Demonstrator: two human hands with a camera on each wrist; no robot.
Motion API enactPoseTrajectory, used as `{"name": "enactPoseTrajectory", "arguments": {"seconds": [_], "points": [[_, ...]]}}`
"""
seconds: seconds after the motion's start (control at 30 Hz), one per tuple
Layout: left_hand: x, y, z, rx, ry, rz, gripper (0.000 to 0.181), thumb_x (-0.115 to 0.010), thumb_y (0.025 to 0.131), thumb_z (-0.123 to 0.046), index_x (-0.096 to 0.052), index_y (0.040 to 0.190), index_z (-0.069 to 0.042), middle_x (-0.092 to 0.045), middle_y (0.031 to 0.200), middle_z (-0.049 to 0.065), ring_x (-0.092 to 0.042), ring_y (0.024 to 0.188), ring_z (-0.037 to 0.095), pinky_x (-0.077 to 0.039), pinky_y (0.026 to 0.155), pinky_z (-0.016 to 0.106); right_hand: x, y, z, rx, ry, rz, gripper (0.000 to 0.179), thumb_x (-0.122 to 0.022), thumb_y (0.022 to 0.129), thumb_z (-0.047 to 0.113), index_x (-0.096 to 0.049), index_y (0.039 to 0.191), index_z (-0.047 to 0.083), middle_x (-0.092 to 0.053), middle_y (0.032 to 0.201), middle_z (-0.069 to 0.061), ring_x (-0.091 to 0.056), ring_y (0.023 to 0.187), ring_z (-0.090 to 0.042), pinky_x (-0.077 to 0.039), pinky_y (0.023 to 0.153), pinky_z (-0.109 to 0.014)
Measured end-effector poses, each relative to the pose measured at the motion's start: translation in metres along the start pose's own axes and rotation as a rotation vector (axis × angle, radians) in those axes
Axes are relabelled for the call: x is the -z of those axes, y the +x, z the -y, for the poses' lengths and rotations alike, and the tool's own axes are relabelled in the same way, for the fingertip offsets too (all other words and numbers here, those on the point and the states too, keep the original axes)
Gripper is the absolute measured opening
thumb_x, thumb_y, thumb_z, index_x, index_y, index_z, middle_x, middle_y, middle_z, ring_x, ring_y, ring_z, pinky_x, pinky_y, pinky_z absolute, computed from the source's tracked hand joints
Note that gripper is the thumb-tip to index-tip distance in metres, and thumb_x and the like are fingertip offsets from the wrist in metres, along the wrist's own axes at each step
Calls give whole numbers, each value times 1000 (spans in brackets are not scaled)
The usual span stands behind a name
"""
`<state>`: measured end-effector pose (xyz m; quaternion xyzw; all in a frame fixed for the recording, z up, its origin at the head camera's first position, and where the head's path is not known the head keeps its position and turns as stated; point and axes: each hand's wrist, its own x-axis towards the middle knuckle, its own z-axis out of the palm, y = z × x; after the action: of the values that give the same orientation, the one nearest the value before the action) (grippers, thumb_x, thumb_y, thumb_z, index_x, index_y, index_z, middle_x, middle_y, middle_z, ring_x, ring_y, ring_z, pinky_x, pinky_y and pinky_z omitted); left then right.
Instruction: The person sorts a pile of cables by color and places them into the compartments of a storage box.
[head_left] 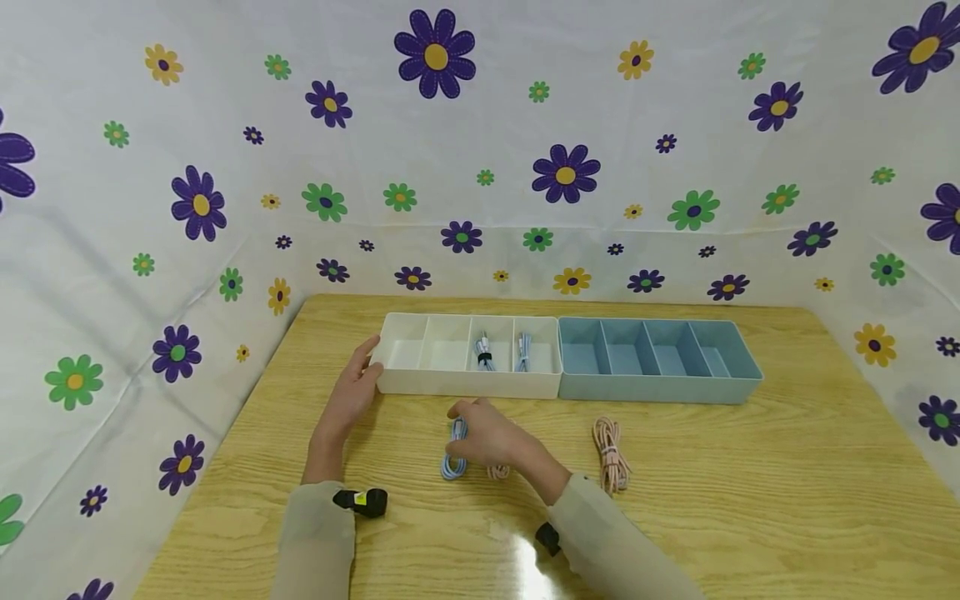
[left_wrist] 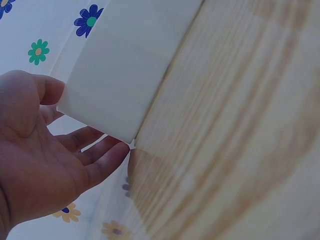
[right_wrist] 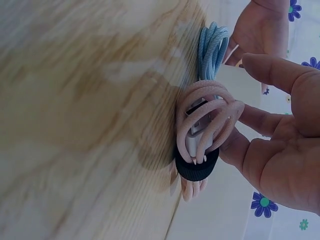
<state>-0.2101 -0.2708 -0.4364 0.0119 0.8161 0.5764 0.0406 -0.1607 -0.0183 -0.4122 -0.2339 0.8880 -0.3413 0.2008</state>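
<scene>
Our left hand (head_left: pixel 348 398), fingers relaxed, touches the white tray (head_left: pixel 468 383) at ten o'clock from the blue cable (right_wrist: pixel 212 52); our right hand (head_left: pixel 486 433), fingers parted and empty, hovers by that cable on the worktop (head_left: pixel 787 467).

2 beige sleeves (head_left: pixel 315 533) carry black cameras (head_left: pixel 377 503), 1 with yellow label (head_left: pixel 361 499).

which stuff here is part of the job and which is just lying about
Likely the job:
white tray
two cables inside it
loose blue cable
black-strapped pink cable
other pink cable
perhaps blue tray

Just there:
table
flowered cloth
</scene>
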Motion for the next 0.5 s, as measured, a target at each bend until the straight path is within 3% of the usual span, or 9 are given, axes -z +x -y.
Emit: {"name": "enactPoseTrajectory", "arguments": {"seconds": [0.23,0.5], "points": [[1,-1,2,-15,27,-8,55,-33,108,-24,-18,160,-19,-20,161,23,-23,146,38,-22,115,56,1,2,1,4,-14,14,49,-68,91,17,-55,135,-1,-55,131,-18,-48,105,-21,-46,84,-33],[0,-1,2,-13,8,-3,55,-33,108,-23,-17,161,-19,-27,156,26,-32,139,39,-25,113,55,-3,3,4,-25,-10,14,47,-68,91,17,-56,134,0,-52,131,-19,-47,100,-20,-46,77,-31]]}}
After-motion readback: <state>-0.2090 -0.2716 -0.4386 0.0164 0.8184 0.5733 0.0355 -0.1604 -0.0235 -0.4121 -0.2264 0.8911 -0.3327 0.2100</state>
